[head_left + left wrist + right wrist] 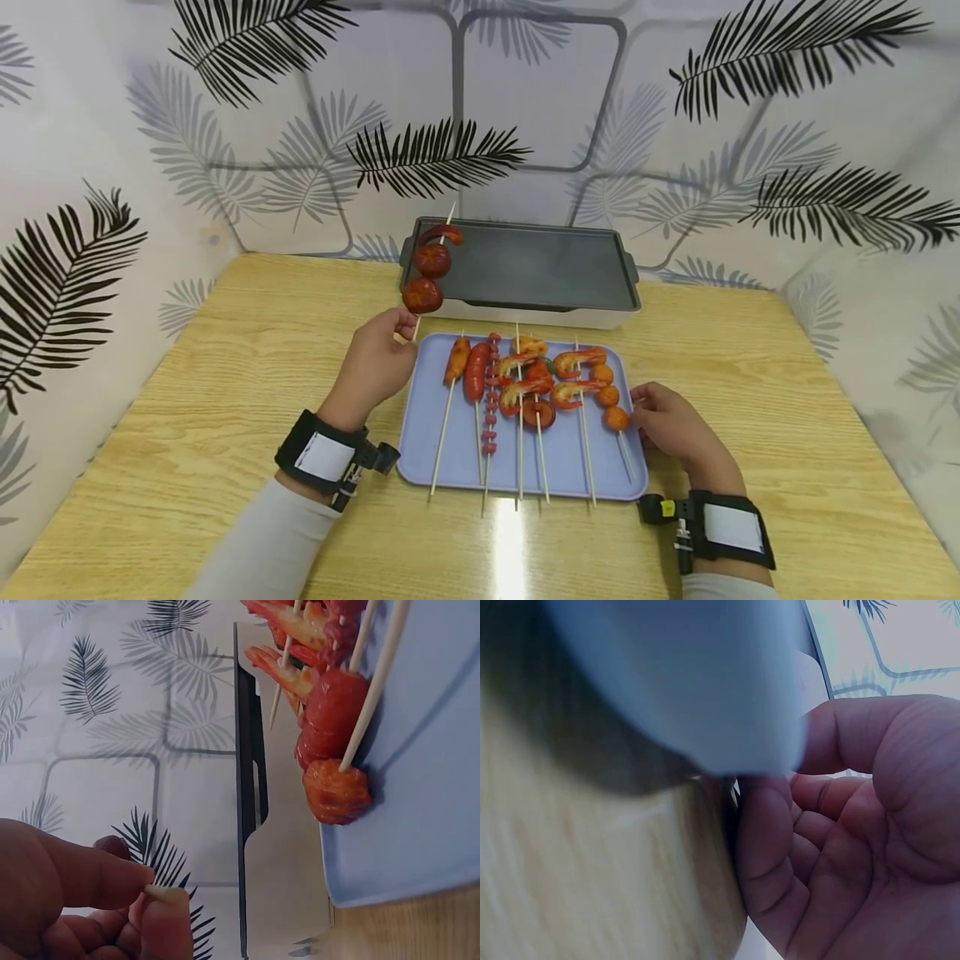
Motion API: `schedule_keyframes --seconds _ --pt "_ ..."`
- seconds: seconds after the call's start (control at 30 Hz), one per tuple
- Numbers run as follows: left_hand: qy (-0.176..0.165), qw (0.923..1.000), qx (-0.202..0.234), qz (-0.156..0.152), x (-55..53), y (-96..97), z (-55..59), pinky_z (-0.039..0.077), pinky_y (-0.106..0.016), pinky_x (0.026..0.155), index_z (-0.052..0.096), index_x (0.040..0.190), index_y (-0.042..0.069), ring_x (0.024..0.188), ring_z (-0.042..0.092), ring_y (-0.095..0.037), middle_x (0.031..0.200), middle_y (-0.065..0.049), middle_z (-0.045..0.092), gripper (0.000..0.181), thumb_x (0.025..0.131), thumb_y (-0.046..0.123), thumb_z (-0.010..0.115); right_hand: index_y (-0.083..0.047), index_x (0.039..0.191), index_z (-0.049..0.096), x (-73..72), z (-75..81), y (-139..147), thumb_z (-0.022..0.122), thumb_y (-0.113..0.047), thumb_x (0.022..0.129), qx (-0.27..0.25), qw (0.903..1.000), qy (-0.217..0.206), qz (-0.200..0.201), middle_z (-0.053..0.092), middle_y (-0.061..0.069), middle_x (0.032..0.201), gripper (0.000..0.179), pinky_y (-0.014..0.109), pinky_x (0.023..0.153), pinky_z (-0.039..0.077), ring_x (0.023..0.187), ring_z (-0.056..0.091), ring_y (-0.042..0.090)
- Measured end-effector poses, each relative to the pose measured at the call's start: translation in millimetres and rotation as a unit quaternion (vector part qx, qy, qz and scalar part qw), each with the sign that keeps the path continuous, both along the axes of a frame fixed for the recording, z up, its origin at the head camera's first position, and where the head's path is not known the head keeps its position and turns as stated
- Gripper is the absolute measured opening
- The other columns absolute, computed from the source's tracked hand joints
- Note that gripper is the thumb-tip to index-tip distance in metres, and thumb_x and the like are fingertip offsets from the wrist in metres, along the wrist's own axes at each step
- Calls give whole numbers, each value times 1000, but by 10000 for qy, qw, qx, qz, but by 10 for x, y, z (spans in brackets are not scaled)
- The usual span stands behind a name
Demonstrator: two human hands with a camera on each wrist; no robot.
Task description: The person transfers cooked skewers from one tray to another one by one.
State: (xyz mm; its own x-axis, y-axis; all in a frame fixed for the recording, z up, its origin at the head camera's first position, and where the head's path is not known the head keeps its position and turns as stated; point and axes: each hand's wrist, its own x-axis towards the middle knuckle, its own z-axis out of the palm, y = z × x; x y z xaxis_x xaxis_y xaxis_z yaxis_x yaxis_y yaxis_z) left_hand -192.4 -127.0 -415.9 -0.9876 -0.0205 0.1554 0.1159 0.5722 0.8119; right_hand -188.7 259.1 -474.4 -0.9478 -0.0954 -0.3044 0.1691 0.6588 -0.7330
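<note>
Between thumb and fingertips, my left hand (377,358) pinches the stick of a skewer (432,261) threaded with dark red round pieces and a curved piece on top. The skewer's food is raised over the left side of the grill pan (547,262); whether it touches the pan I cannot tell. In the left wrist view the stick's end (166,893) shows at the fingertips. My right hand (672,423) grips the right rim of a lilac tray (465,454); the right wrist view shows the thumb and a finger around the tray edge (757,742).
On the tray lie several skewers: a sausage (477,372), shrimp (576,392), orange balls (617,418) and small pink pieces (490,421). Their sticks point toward me, some past the front rim. A patterned backdrop (540,100) rises behind the wooden table (225,400).
</note>
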Motion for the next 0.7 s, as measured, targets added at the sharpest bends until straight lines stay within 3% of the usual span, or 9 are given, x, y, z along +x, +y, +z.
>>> schedule_keyframes --seconds 0.23,0.47,0.7 --pt "-324 9994 48 -78 95 25 -21 41 -29 56 60 114 -2 65 50 -17 99 -12 58 23 92 -1 55 10 128 47 -4 -3 -6 50 -8 95 -34 10000 -15 29 57 19 103 38 34 70 51 85 55 26" --pt "-534 9983 -227 -47 197 -45 -26 45 -30 63 60 116 -3 76 57 -21 103 -13 60 26 91 1 58 10 130 46 -1 10 -7 50 -8 96 -7 10000 -42 40 57 20 104 39 34 71 52 86 55 27" --pt "-789 9969 -63 -34 324 -12 -111 42 -29 58 59 115 -4 69 52 -20 100 -14 59 25 91 -2 57 10 129 47 -17 -13 -5 50 -8 96 -57 10000 -47 51 58 19 103 38 34 71 52 85 55 26"
